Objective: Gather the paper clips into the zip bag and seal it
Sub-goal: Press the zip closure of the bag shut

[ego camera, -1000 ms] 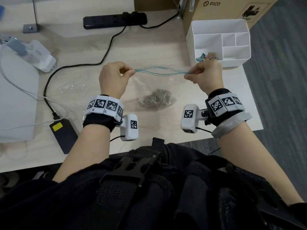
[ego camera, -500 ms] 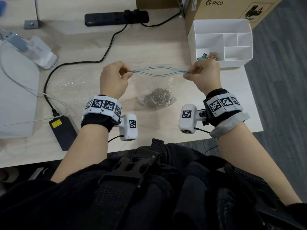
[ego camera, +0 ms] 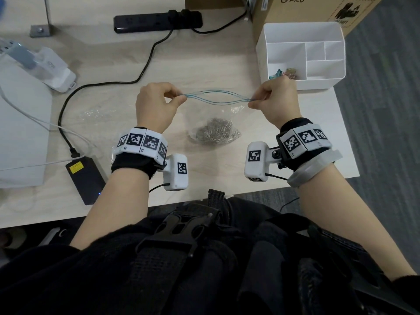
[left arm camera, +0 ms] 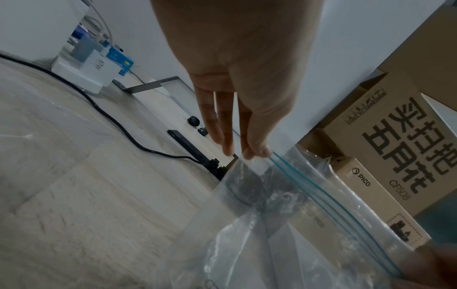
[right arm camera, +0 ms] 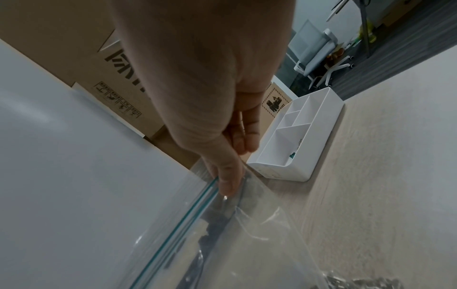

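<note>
Sealing step, zip not closed yet

Left hand point(ego camera: 156, 103) and right hand point(ego camera: 276, 100) each pinched an end of the clear blue-striped zip bag point(ego camera: 216, 100) holding silver paper clips point(ego camera: 214, 134); next, probably press the gaping strips together.

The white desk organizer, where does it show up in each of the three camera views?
Head: white desk organizer, upper right, beyond the right hand.
Left wrist: not in view.
Right wrist: right of centre, beyond the fingers.
Shared landmark: the zip bag's teal strip.

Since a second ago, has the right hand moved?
No: the right hand stays just before the white organizer's near left corner, pinching the zip bag.
</note>
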Motion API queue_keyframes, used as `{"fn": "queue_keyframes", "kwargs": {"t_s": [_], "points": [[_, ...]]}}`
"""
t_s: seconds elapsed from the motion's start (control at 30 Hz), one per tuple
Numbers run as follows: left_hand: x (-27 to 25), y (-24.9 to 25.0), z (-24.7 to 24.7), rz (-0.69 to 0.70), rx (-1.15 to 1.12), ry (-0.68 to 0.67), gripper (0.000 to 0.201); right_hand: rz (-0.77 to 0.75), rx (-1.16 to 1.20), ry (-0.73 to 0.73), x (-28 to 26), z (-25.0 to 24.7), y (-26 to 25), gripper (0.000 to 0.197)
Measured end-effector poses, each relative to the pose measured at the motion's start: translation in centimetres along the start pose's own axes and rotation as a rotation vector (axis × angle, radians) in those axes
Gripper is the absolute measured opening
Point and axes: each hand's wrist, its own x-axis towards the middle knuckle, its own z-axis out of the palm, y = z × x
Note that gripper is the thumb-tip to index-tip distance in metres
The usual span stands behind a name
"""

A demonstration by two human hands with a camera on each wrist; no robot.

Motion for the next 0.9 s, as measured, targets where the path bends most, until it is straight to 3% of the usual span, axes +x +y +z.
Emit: {"fn": "queue_keyframes", "kwargs": {"t_s": [0.2,0.6,0.9], "points": [[-0.1,0.0,0.2,-0.035,-0.012,-0.012,0.005,0.000,-0.036,0.003,-0.2,0.2,-0.1,0.010],[-0.4,1.3,0.4,0.055,0.015,-0.107,0.014,0.012,-0.121,-0.023,-0.6,0.4,-1.0,0.012],[-0.1,2.0,0.6,0.045,0.091,-0.112,0.009,-0.007,-0.149,-0.038,-0.6,0.1,-1.3,0.014]]}}
